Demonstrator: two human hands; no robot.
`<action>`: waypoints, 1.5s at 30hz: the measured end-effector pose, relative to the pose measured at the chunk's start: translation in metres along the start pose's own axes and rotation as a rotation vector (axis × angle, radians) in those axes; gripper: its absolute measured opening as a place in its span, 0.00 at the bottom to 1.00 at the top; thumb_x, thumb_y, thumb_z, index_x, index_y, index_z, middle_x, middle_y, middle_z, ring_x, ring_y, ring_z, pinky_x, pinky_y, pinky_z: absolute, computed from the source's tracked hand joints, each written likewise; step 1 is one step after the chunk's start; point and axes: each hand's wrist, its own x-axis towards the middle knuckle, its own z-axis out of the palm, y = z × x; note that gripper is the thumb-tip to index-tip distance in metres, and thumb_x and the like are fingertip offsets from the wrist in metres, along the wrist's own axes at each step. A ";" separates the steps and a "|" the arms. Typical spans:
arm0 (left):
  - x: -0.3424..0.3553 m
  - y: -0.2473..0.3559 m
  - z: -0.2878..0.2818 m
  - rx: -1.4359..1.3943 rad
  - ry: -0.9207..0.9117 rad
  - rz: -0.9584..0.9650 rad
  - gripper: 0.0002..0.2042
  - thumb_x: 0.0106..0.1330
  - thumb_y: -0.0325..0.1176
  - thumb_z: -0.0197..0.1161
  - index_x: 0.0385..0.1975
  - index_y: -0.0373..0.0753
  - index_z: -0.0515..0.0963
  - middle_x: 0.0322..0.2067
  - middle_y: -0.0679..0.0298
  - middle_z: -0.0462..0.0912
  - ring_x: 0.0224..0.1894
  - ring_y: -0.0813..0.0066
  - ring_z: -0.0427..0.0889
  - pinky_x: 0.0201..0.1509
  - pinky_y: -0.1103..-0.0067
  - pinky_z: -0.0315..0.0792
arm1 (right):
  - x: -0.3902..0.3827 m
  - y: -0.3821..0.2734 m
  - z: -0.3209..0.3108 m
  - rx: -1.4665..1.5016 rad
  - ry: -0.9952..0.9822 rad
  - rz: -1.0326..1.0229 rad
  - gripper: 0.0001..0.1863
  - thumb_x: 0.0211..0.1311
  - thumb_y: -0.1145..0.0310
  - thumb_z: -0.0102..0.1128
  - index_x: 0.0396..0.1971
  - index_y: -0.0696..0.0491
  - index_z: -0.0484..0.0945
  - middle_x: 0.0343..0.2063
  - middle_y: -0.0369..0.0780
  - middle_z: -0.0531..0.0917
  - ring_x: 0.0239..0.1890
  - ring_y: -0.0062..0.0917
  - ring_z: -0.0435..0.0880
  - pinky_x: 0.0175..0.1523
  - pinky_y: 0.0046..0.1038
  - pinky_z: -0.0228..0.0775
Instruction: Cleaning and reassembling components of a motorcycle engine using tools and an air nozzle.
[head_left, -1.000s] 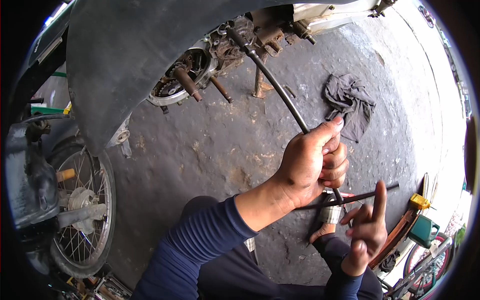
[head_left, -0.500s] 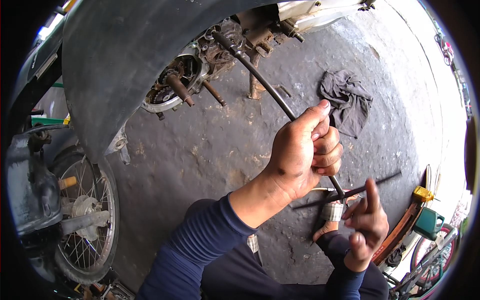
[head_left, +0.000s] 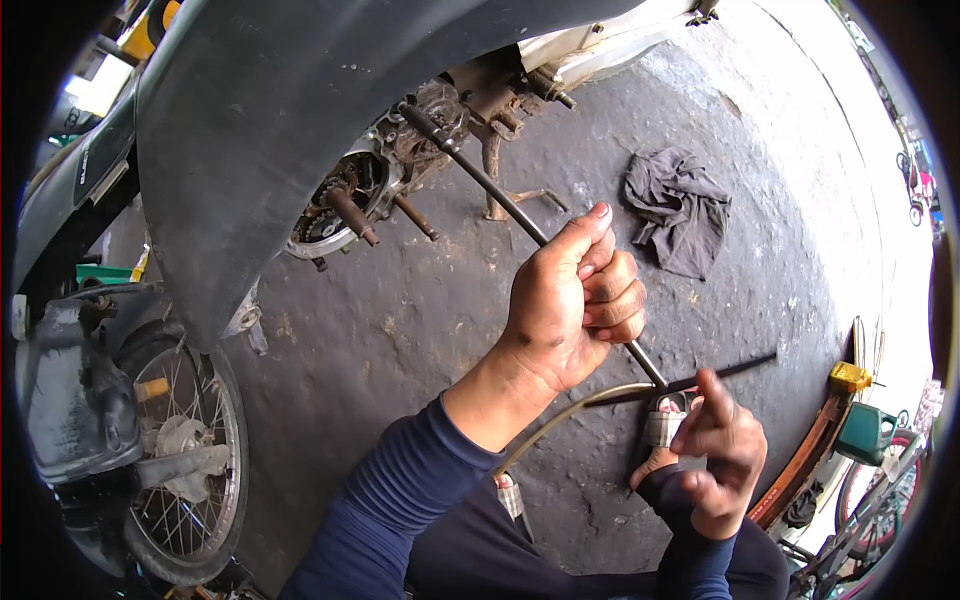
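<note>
My left hand (head_left: 570, 300) is closed round the long steel shaft of a T-handle wrench (head_left: 500, 195). The shaft slants up and left, its socket end meeting the greasy engine (head_left: 432, 150) under a dark body panel (head_left: 225, 160). At the lower end is the blurred crossbar. Just below the crossbar, my right hand (head_left: 725, 450) has its fingers apart, the index finger stretched up by the bar. I cannot tell whether that finger touches it. Two rusty shafts stick out of the engine, the thicker shaft (head_left: 352, 218) from a round opened casing (head_left: 330, 240).
A dark rag (head_left: 680, 215) lies on the rough floor (head_left: 390, 340). To the left stands a spoked wheel (head_left: 190, 460). At right are a green jug (head_left: 865, 435), a yellow container (head_left: 849, 377) and a bicycle (head_left: 875, 500). A thin hose (head_left: 560, 415) curves near my sandalled feet.
My view has shifted, so the engine, rag and hands sit slightly farther left. More of the hose shows. My left hand keeps its hold, and my right stays by the crossbar with fingers apart.
</note>
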 end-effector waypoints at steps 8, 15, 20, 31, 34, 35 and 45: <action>0.001 0.004 -0.003 0.020 0.038 0.030 0.24 0.74 0.45 0.46 0.12 0.50 0.53 0.10 0.76 0.45 0.11 0.83 0.43 0.15 0.81 0.43 | 0.012 -0.007 0.007 -0.223 -0.077 -0.132 0.11 0.40 0.70 0.72 0.24 0.57 0.80 0.55 0.48 0.79 0.23 0.24 0.81 0.31 0.21 0.72; 0.002 0.009 -0.006 0.041 0.035 0.035 0.24 0.74 0.44 0.45 0.11 0.51 0.53 0.09 0.76 0.45 0.10 0.83 0.43 0.15 0.82 0.43 | 0.010 -0.010 0.018 -0.166 -0.308 -0.183 0.08 0.43 0.73 0.70 0.21 0.57 0.78 0.54 0.50 0.79 0.18 0.25 0.78 0.29 0.22 0.72; 0.002 0.012 -0.002 0.018 0.026 0.033 0.24 0.74 0.44 0.44 0.11 0.51 0.53 0.09 0.76 0.45 0.10 0.84 0.42 0.14 0.82 0.43 | 0.018 0.015 0.016 -0.490 0.047 0.185 0.11 0.41 0.75 0.68 0.21 0.57 0.73 0.58 0.50 0.76 0.18 0.26 0.78 0.28 0.24 0.72; 0.006 0.014 0.003 0.003 0.073 0.039 0.24 0.75 0.45 0.44 0.11 0.50 0.54 0.10 0.76 0.46 0.10 0.84 0.44 0.14 0.82 0.44 | 0.013 0.007 0.031 -0.695 0.363 -0.520 0.14 0.43 0.74 0.71 0.31 0.53 0.76 0.40 0.40 0.85 0.31 0.32 0.81 0.40 0.33 0.75; 0.004 0.015 0.000 -0.013 0.069 0.052 0.24 0.75 0.44 0.44 0.12 0.50 0.54 0.10 0.76 0.47 0.10 0.84 0.45 0.14 0.83 0.44 | 0.036 0.007 0.036 -1.177 0.296 -0.376 0.13 0.51 0.67 0.70 0.34 0.54 0.78 0.40 0.42 0.84 0.42 0.39 0.83 0.56 0.44 0.69; 0.004 0.014 0.001 -0.013 0.098 0.057 0.24 0.75 0.44 0.44 0.12 0.50 0.54 0.10 0.76 0.47 0.10 0.84 0.45 0.15 0.83 0.44 | 0.036 0.018 0.037 -1.084 0.308 -0.378 0.14 0.55 0.62 0.67 0.35 0.55 0.78 0.39 0.44 0.84 0.43 0.41 0.83 0.60 0.46 0.63; 0.001 0.016 0.002 -0.033 0.033 0.055 0.24 0.75 0.44 0.44 0.12 0.50 0.55 0.10 0.76 0.47 0.11 0.84 0.46 0.14 0.83 0.45 | 0.043 0.047 0.049 -0.527 0.351 -0.389 0.30 0.64 0.43 0.53 0.32 0.62 0.73 0.24 0.45 0.79 0.30 0.40 0.82 0.40 0.37 0.77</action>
